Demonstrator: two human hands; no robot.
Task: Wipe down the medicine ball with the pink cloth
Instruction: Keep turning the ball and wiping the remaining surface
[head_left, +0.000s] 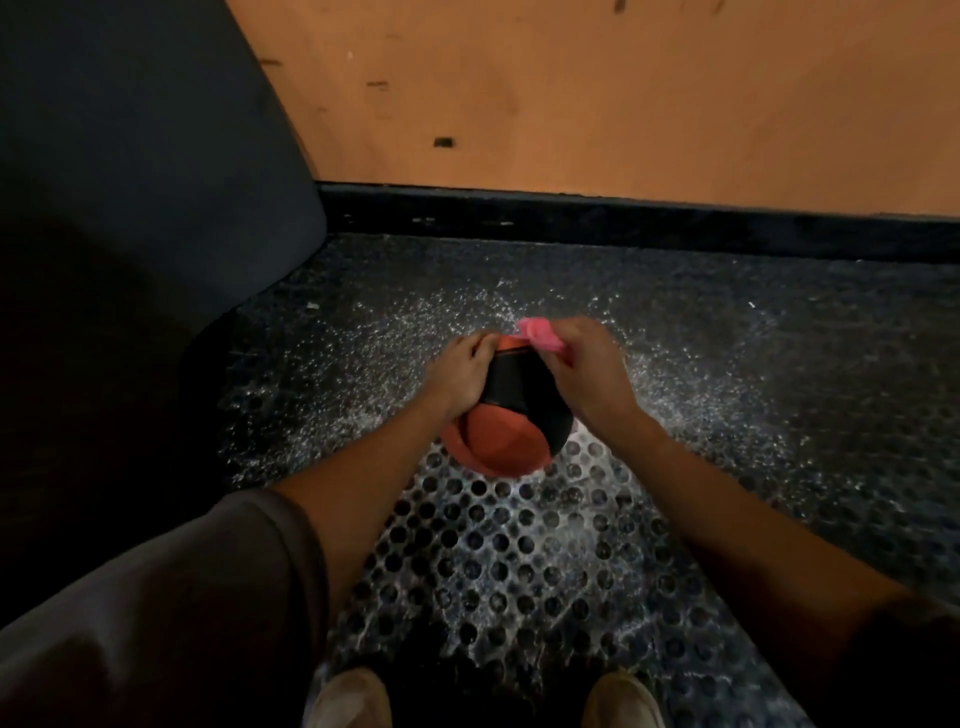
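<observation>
The medicine ball (506, 415), orange with a broad black band, is gripped by the left hand (460, 382) over the far edge of the perforated mat (519, 545). The bunched pink cloth (540, 335) is pinched against its top by the right hand (587, 374).

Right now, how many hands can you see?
2. The left hand holds the medicine ball on its left side; the right hand pinches the pink cloth at its far top.
</observation>
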